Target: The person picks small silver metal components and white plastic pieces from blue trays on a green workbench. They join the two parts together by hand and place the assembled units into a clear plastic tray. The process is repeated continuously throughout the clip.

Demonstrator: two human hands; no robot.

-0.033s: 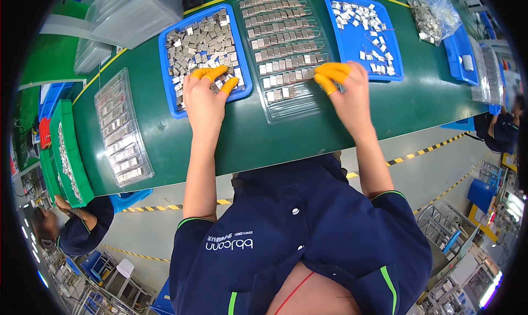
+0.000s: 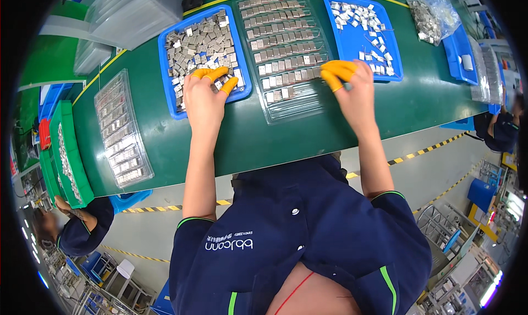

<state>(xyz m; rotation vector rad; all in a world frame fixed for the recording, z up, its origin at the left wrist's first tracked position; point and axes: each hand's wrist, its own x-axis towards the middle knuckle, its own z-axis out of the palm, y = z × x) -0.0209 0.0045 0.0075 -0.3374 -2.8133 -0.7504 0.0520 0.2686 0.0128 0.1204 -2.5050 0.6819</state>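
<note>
My left hand (image 2: 206, 98), with yellow finger cots, is over the front of a blue tray (image 2: 247, 73) heaped with small silvery metal housings (image 2: 203, 43). Its thumb and forefinger are parted among the parts, with no piece plainly between them. Also in yellow cots, my right hand (image 2: 352, 89) hovers at the right edge of a clear blister tray (image 2: 291, 114). Its thumb and fingertips are drawn together in a pinch; whatever may be in them is too small to make out. Rows of housings fill most of the blister tray, and its nearest row holds only a few at the left.
A second blue tray (image 2: 355, 54) with white wired connectors lies to the right, beside a plastic bag of metal parts (image 2: 429, 21). Another filled blister tray (image 2: 121, 131) and green bins (image 2: 69, 155) are on the left. Stacked clear trays (image 2: 132, 12) stand behind. Co-workers sit at both sides.
My right hand has shifted slightly right, off the blister tray's near rows, and its thumb and forefinger have drawn closer. My left hand has stayed in place.
</note>
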